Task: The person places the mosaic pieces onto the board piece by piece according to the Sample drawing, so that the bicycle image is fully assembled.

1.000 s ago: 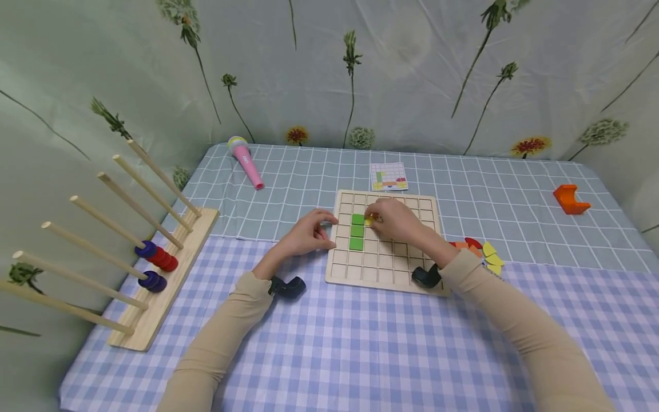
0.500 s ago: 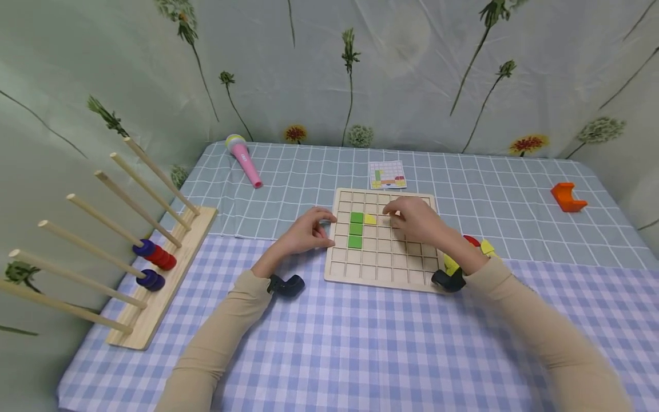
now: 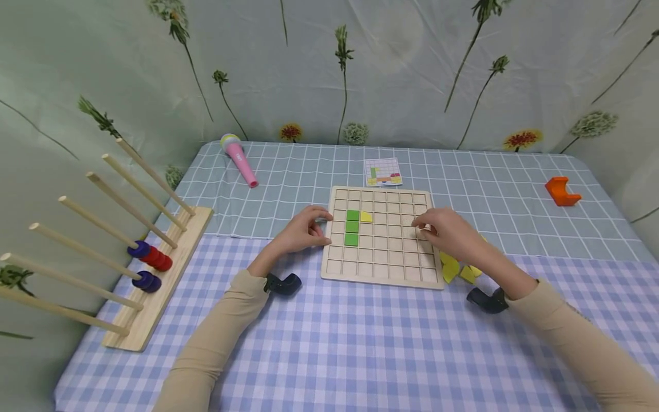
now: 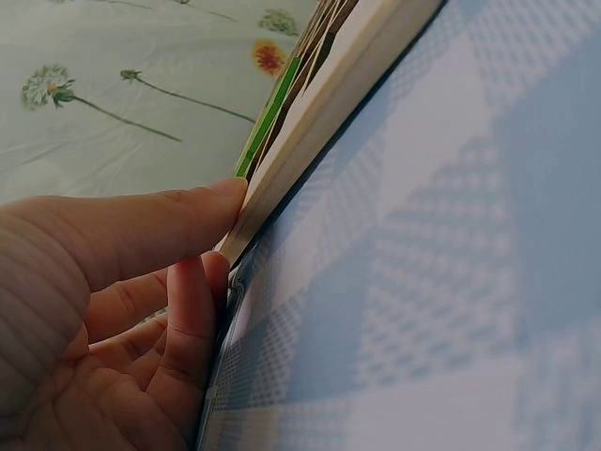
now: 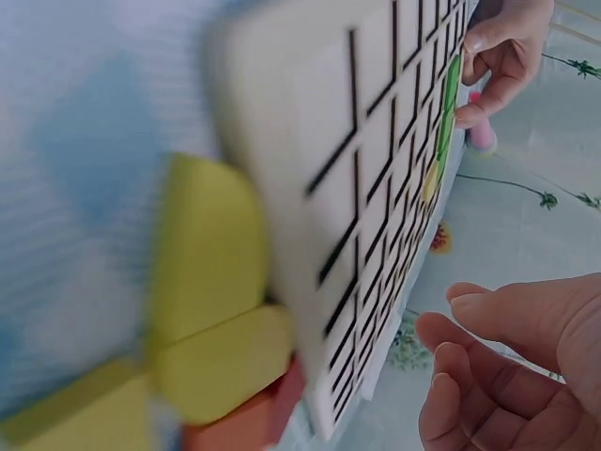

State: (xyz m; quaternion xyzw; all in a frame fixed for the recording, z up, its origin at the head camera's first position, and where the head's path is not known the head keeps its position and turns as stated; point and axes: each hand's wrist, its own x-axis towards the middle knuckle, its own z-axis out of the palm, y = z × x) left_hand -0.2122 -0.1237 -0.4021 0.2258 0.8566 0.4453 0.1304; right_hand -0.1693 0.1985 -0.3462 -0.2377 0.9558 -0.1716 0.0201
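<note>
A wooden grid board (image 3: 386,257) lies on the table, with several green squares (image 3: 352,227) in one column and a yellow piece (image 3: 366,217) beside the top one. At the board's left edge my left hand (image 3: 301,230) rests its thumb and index fingertip, spread apart along the rim. In the left wrist view the thumb (image 4: 178,221) meets the board's side. My right hand (image 3: 453,232) hovers over the board's right edge, fingers loosely bent and holding nothing. Below and beside it lie yellow pieces (image 3: 450,266); the right wrist view also shows an orange piece (image 5: 230,425).
Behind the board is a small pattern card (image 3: 383,172). A pink toy microphone (image 3: 241,162) lies at the back left. Along the left side stands a wooden peg rack (image 3: 170,263) with blue and red rings. An orange curved block (image 3: 562,191) sits at the far right.
My right hand has let go of the yellow piece beside the top green square and moved right to the board's edge. The left hand has stayed at the left rim.
</note>
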